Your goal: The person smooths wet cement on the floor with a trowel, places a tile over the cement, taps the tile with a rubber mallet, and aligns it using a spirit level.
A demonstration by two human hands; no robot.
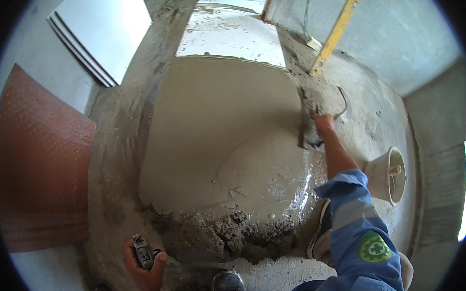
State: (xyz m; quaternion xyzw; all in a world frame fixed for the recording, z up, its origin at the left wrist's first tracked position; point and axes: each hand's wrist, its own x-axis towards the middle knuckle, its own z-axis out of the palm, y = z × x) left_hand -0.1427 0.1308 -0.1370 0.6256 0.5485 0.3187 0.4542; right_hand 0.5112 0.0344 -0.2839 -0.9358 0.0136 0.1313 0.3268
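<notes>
My right hand (324, 124), with the arm stretched forward, is closed on the handle of a mortar-covered trowel (310, 123). The trowel rests at the right edge of a bed of wet mortar (215, 115), smooth in its far part. Nearer to me the bed turns to rough, lumpy mortar (232, 232). At the lower left, my left hand (144, 268) is wrapped round a small dark grey box-like device (142, 252), whose exact kind I cannot make out. That hand is off the mortar, near its lower left corner.
White tiles (232, 37) smeared with mortar lie beyond the bed. A yellow spirit level (340, 29) leans at the right wall. White tiles (106, 36) stand stacked at the left, beside a reddish-brown sheet (42, 166). A bucket (379, 177) lies near my right arm.
</notes>
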